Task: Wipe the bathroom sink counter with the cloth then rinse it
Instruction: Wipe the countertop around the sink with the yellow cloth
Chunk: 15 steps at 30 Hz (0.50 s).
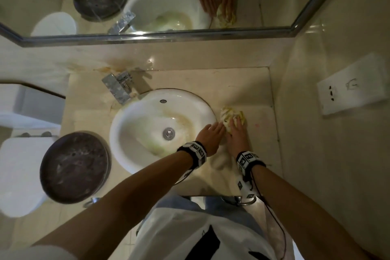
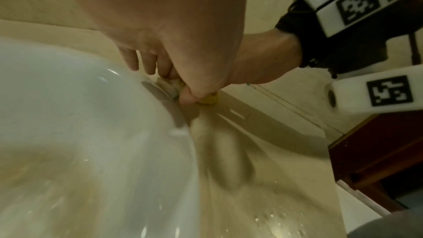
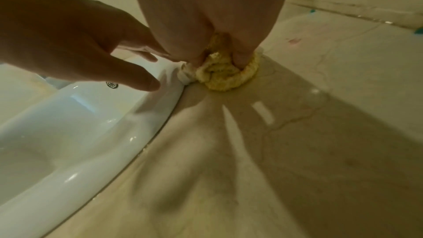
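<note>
A bunched yellow and white cloth [image 1: 229,115] [image 3: 224,77] [image 2: 209,99] lies on the beige counter [image 1: 253,95] [image 3: 297,133], right beside the white sink's [image 1: 130,120] [image 3: 91,115] [image 2: 68,97] right rim. My right hand [image 1: 237,133] [image 3: 206,15] [image 2: 263,57] presses down on the cloth, thumb and fingers dug into its folds. My left hand [image 1: 211,135] [image 3: 68,33] [image 2: 171,15] lies next to it over the sink rim, fingers straight, fingertips at the cloth's left edge. The counter near the cloth looks wet and streaked.
A chrome faucet [image 1: 118,86] stands behind the sink at the left. A dark round basin [image 1: 73,167] sits at the counter's left end, above a white toilet [image 1: 19,175]. A mirror [image 1: 168,6] runs along the back; a wall [image 1: 316,154] with a socket plate [image 1: 350,84] bounds the right.
</note>
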Each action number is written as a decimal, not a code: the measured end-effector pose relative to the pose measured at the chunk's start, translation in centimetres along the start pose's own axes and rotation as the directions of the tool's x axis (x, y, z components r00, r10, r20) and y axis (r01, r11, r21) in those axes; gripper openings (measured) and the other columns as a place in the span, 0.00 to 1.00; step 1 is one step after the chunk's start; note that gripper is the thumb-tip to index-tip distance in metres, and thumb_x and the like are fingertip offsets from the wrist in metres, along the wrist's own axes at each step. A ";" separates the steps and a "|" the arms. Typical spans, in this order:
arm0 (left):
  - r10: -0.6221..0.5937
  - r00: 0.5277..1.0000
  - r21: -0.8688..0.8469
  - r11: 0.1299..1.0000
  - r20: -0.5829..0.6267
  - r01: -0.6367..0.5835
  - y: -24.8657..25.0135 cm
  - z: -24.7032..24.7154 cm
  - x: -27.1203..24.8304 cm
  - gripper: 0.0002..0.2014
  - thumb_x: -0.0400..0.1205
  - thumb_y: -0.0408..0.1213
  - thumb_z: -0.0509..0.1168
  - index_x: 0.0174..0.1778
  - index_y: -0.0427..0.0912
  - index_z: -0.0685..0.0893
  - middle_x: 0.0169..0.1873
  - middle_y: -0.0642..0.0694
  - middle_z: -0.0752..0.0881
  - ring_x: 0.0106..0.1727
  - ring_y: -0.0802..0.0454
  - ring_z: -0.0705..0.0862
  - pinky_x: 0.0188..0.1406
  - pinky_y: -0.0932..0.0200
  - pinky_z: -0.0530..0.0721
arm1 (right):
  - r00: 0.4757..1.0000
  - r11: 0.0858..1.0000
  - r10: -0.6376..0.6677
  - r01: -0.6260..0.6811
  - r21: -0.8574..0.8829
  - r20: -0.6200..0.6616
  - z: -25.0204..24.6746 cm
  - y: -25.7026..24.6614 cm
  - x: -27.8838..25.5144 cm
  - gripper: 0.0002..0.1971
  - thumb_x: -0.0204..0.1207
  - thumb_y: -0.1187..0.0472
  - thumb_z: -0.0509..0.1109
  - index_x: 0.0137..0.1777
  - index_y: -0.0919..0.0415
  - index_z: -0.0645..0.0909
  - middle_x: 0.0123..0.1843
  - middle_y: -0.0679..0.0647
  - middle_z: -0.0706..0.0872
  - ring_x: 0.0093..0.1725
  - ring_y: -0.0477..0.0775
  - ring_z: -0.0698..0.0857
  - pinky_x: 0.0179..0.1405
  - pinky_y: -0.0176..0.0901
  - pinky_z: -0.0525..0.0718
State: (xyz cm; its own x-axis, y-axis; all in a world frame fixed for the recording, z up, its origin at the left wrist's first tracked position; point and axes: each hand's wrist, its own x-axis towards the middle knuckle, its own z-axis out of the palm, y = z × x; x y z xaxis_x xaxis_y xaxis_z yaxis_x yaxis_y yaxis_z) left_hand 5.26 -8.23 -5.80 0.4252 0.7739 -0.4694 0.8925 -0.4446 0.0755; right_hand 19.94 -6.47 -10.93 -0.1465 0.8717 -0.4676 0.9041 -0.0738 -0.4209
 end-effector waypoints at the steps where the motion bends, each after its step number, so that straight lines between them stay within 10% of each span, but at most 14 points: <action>1: -0.005 1.000 0.005 1.000 -0.009 0.005 -0.3 -0.1 0.2 0.37 0.82 0.42 0.62 0.85 0.35 0.56 0.85 0.38 0.59 0.84 0.41 0.59 0.80 0.48 0.64 | 1.000 1.000 -0.004 0.004 -0.021 -0.002 -0.1 -0.4 0.4 0.31 0.91 0.53 0.55 0.90 0.56 0.49 0.91 0.57 0.42 0.89 0.64 0.42 0.86 0.54 0.50; 15: -0.043 0.999 0.181 0.982 -0.033 0.048 -3.6 -1.5 2.6 0.33 0.85 0.47 0.56 0.85 0.37 0.59 0.85 0.40 0.61 0.86 0.40 0.55 0.83 0.45 0.56 | 0.986 0.982 -0.141 0.128 -0.137 -0.090 -1.3 -3.4 5.4 0.26 0.87 0.61 0.58 0.86 0.59 0.63 0.90 0.62 0.52 0.88 0.66 0.51 0.85 0.57 0.61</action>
State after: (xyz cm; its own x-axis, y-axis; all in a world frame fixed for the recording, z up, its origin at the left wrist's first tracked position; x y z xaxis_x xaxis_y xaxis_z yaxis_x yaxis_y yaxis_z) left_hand 3.41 -3.95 -5.99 0.3909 0.8066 -0.4434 0.8702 -0.4808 -0.1073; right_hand 16.60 -0.85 -10.99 -0.2362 0.9134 -0.3316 0.9242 0.1058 -0.3669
